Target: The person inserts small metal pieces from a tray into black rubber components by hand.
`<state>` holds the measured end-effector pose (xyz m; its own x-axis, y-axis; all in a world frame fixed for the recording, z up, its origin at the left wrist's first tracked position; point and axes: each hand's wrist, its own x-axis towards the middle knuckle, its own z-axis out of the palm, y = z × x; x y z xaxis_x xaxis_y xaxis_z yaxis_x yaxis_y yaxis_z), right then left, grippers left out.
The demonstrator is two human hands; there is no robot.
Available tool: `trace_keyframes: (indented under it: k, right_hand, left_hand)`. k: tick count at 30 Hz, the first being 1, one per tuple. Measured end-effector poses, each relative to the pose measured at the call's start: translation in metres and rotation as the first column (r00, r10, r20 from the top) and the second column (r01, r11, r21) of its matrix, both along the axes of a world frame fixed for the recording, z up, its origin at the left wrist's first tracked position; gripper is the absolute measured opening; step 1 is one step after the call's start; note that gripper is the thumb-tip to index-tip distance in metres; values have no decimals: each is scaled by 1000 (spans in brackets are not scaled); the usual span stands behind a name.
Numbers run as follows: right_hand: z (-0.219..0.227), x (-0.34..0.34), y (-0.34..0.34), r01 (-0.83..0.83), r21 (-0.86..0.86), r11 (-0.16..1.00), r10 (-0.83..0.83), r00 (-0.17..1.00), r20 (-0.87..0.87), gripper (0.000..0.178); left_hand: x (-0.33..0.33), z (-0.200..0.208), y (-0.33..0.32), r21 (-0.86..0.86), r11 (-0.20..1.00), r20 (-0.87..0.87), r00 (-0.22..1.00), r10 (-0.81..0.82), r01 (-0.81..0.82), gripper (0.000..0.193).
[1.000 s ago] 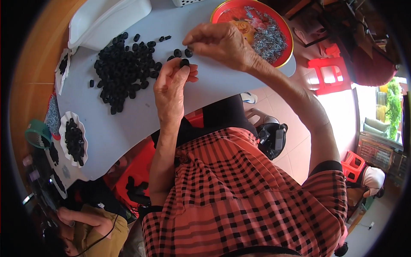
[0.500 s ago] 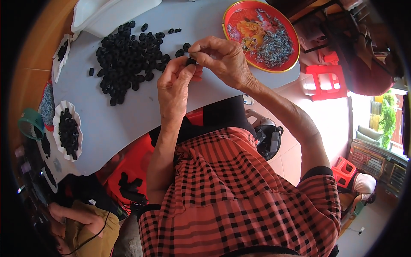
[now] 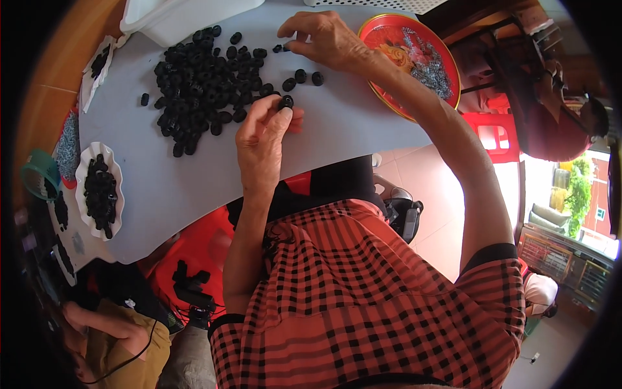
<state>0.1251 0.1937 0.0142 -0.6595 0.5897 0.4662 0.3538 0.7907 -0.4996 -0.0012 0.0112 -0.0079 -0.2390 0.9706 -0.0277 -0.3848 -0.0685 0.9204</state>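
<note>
Fingertips of the left hand (image 3: pixel 262 139) are pinched together on one small black ring (image 3: pixel 286 102), held just above the grey table (image 3: pixel 194 188), while the right hand (image 3: pixel 324 40), fingers curled over loose rings (image 3: pixel 304 76) beyond it, lies nearer the red tray (image 3: pixel 453 71); the main black pile (image 3: pixel 201 91) sits to the left.

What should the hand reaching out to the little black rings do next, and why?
Probably pinch up one small black rubber ring: the right hand has its fingertips right at loose rings beside the pile of black rings, while the left hand already holds a black ring.
</note>
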Motion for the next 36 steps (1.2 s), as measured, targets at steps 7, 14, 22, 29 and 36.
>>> trace_keyframes:
  k: [7,14,22,29,36]
  right_hand:
    - [4,0,-10,26,-19,999,-22,984,175,23]
    - [24,7,-74,-156,-667,729,-39,963,-267,16]
    - [12,17,-93,-235,-755,612,-70,935,-347,11]
    - [8,23,-90,-186,-707,682,-32,959,-283,15]
    - [6,24,-93,-220,-700,679,-52,938,-344,18]
  left_hand:
    - [-2,1,0,-6,1000,35,999,-30,30,22]
    - [0,4,2,1,999,64,997,-38,38,22]
    - [2,4,2,-20,997,93,993,-78,80,22]
    - [2,4,2,-23,994,-30,994,-104,104,24]
    - [-2,8,4,-12,996,-127,988,-90,90,24]
